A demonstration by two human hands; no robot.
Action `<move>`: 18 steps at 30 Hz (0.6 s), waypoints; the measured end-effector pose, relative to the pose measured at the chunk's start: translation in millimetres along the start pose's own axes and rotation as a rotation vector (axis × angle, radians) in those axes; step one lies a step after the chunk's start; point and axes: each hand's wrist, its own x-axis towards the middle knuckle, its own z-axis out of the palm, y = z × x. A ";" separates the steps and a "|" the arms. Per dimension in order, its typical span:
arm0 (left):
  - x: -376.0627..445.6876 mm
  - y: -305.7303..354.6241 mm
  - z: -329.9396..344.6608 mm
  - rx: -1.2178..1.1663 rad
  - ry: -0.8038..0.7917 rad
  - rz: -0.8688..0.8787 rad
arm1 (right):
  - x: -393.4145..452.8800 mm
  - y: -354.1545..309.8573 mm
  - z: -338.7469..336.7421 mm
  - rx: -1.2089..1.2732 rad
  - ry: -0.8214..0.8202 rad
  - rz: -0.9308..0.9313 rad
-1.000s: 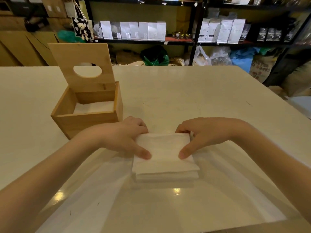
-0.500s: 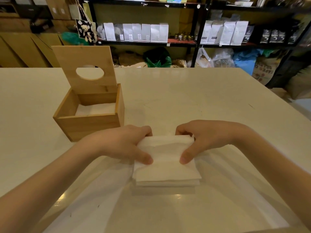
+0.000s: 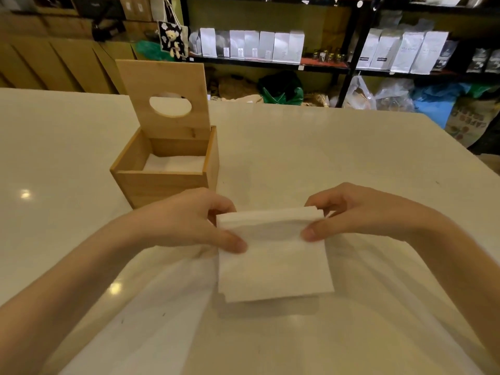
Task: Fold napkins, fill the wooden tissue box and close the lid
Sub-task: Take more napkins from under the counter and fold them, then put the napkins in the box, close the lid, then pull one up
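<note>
A white folded napkin stack (image 3: 273, 263) is held just above the table in front of me, its far edge raised. My left hand (image 3: 186, 220) pinches its left far corner, thumb on top. My right hand (image 3: 351, 212) pinches the right far corner the same way. The wooden tissue box (image 3: 162, 185) stands to the far left of the napkins, close behind my left hand. Its lid (image 3: 165, 98), with an oval hole, stands upright at the back. White napkins (image 3: 173, 165) lie low inside the box.
The cream table (image 3: 338, 147) stretches wide around the box and hands, with its right edge at the far right. Behind the table stand dark shelves with white pouches (image 3: 251, 46) and bags on the floor.
Both hands have lifted the far edge of the napkin stack off the table; it lay flat under my fingers a second ago. The box has not moved.
</note>
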 end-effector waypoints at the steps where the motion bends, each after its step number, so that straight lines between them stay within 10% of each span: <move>1: -4.1 -2.3 -3.3 -0.070 0.018 0.001 | 0.1 -2.7 -1.0 -0.001 0.003 -0.011; 18: -49.8 -34.7 -98.7 -0.389 0.666 0.044 | 62.8 -97.6 -13.4 0.246 0.291 -0.194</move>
